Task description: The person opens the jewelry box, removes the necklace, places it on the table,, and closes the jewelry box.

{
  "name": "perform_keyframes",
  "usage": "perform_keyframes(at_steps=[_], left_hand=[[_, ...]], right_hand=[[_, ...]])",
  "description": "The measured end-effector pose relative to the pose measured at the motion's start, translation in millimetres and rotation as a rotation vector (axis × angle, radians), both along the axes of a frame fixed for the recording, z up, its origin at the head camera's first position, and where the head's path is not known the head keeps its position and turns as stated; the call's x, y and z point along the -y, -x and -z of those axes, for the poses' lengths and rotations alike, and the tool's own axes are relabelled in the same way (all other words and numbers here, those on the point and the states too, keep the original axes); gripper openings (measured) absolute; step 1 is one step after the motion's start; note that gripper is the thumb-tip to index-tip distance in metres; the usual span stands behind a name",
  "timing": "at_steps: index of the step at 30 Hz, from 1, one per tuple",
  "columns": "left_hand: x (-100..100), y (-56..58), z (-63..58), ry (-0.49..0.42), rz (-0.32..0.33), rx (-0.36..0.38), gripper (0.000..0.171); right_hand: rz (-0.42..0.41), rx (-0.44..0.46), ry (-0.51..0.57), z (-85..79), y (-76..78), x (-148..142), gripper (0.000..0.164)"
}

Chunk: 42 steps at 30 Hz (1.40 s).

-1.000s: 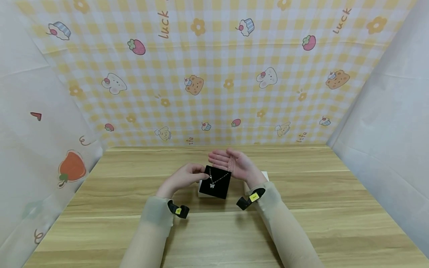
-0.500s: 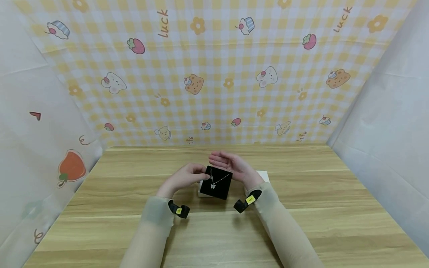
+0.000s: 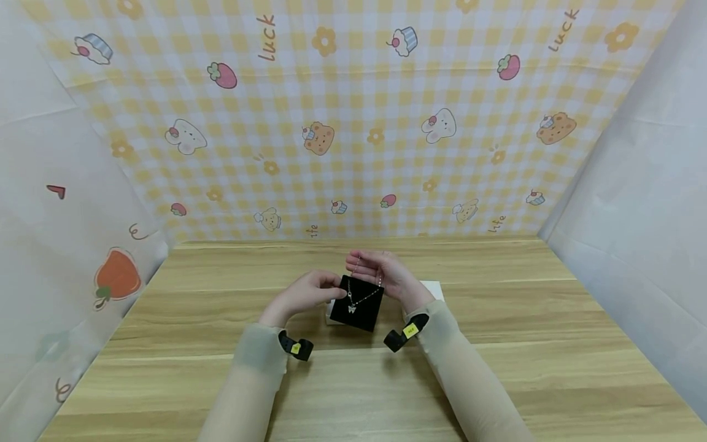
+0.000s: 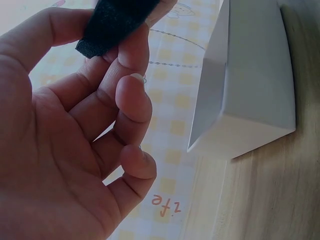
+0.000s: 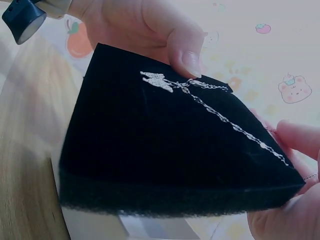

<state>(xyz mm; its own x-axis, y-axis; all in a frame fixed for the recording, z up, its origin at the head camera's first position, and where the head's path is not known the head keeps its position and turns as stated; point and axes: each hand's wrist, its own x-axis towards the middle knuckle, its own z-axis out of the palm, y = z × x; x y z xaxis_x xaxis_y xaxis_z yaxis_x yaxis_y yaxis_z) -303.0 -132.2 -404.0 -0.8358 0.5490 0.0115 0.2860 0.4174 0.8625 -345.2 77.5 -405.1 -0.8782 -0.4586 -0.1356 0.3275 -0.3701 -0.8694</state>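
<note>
Between thumb and fingers, my left hand [image 3: 306, 294] pinches the left corner of a square black foam pad [image 3: 359, 316], which it holds tilted above a white box. Its thumb [image 5: 189, 60] lies close to the clasp. A fine silver necklace [image 5: 240, 134] runs across the pad, its butterfly pendant [image 3: 351, 309] near the middle. Behind the pad's far edge is my right hand [image 3: 394, 276], fingers stretched leftward, palm facing me. Chain strands lie against its fingers and palm. The left wrist view shows thin chain strands [image 4: 175, 64] beyond the left fingertips.
An open white box part [image 4: 250, 75] stands on the wooden table [image 3: 353, 393], partly hidden under the pad. Another white box piece [image 3: 433, 287] lies behind my right wrist. A yellow checked cloth [image 3: 353, 92] backs the table, with white cloths at both sides.
My right hand has drawn slightly closer, and its fingers have bent in a little. The pad has shifted slightly right and toward me in my left hand.
</note>
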Motion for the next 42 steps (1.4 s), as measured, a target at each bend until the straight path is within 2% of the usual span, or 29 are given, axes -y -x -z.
perform_keyframes(at_steps=[9, 17, 23, 28, 42], left_hand=[[1.0, -0.7, 0.0, 0.004, 0.006, 0.007, 0.018], [0.6, -0.1, 1.6, 0.004, 0.011, 0.016, 0.018], [0.5, 0.9, 4.1, 0.0, 0.018, 0.012, 0.018], [-0.1, 1.1, 4.1, 0.004, 0.023, 0.016, 0.019], [-0.5, 0.2, 5.0, 0.006, 0.023, 0.029, 0.02]], right_hand=[[-0.006, 0.016, 0.009, -2.6, 0.6, -3.4, 0.036], [-0.025, 0.047, 0.064, -3.9, 1.2, -7.0, 0.042], [-0.042, 0.054, 0.099, -3.6, 1.5, -8.8, 0.025], [-0.058, 0.049, 0.12, -4.1, 1.1, -10.4, 0.029], [-0.049, 0.049, 0.125, -3.2, 1.1, -11.2, 0.026]])
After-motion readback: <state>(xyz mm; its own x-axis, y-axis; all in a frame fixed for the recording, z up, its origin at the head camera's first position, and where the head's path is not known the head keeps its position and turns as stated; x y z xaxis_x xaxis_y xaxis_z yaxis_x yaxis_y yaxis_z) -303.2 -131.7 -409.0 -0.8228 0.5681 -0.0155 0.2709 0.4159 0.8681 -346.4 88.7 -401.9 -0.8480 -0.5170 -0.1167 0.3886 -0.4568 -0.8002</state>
